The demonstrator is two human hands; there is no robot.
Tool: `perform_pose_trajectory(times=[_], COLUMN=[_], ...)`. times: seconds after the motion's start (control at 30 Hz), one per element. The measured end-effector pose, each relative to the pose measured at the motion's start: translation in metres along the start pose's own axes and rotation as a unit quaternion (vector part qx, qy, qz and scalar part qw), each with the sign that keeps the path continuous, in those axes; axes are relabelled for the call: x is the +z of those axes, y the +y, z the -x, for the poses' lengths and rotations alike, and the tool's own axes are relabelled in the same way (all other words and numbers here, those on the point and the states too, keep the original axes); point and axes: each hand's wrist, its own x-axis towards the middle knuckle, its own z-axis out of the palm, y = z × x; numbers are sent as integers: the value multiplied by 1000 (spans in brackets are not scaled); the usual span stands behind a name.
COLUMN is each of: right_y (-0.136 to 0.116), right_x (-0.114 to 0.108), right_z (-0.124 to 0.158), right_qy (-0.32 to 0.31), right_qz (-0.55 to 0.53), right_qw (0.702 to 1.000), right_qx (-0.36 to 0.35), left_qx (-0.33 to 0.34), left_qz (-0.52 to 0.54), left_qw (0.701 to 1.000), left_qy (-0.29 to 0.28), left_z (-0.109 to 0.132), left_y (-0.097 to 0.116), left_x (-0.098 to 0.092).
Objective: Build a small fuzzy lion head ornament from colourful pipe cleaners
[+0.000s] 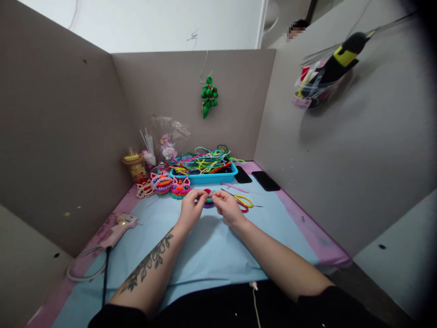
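Both hands meet over the middle of the table around a small fuzzy pipe-cleaner piece (209, 203) with red, teal and purple parts. My left hand (193, 207) pinches it from the left, thumb against fingertips. From the right, my right hand (228, 207) pinches its upper edge. Fingers cover much of the piece. Close behind my left hand stands a finished-looking pipe-cleaner animal head (180, 189) with pink ears, beside a pink-and-orange one (161, 183) and a cream-and-red one (145, 188). Scissors (244, 201) with yellow and red handles lie by my right hand.
A blue tray (205, 178) of colourful pipe cleaners stands at the back, two phones (265, 181) to its right. A pink glue gun (119, 231) with a cord lies left. Partition walls (191, 100) enclose the table; a green pipe-cleaner ornament (209, 97) hangs behind.
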Motion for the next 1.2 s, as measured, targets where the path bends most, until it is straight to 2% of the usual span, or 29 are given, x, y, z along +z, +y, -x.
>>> perform_pose_trajectory(times=[0.03,0.1,0.23,0.37,0.47,0.57,0.67,0.8,0.93,1.07,1.2], right_y=[-1,-1,2,8,10,9,6,0,-1,-1,-4], right_x=[0,-2,-6,-11,-14,-15,-13,-10,-9,-11,-13], right_z=[2,6,9,6,3,3,4,5,2,1,4], right_qy=[22,50,39,37,37,32,34,42,21,-5,-12], right_qz=[59,173,304,368,414,437,423,326,222,209,277], right_qw=[996,971,916,879,850,837,850,913,957,961,932], right_qx=[-58,-160,-258,-301,-322,-328,-311,-242,-183,-178,-233], left_qx=[-45,-128,-225,-261,-252,-237,-237,-252,-233,-193,-146], left_qz=[43,134,251,266,247,230,232,259,225,164,109], left_qw=[998,982,938,924,932,941,941,930,942,963,978], left_qy=[-8,-42,-79,-91,-81,-69,-61,-64,-83,-88,-98], left_z=[0,1,2,2,2,3,3,3,3,3,1], left_y=[0,1,3,5,2,0,1,5,6,8,12], left_x=[2,6,9,8,8,10,11,9,8,5,0])
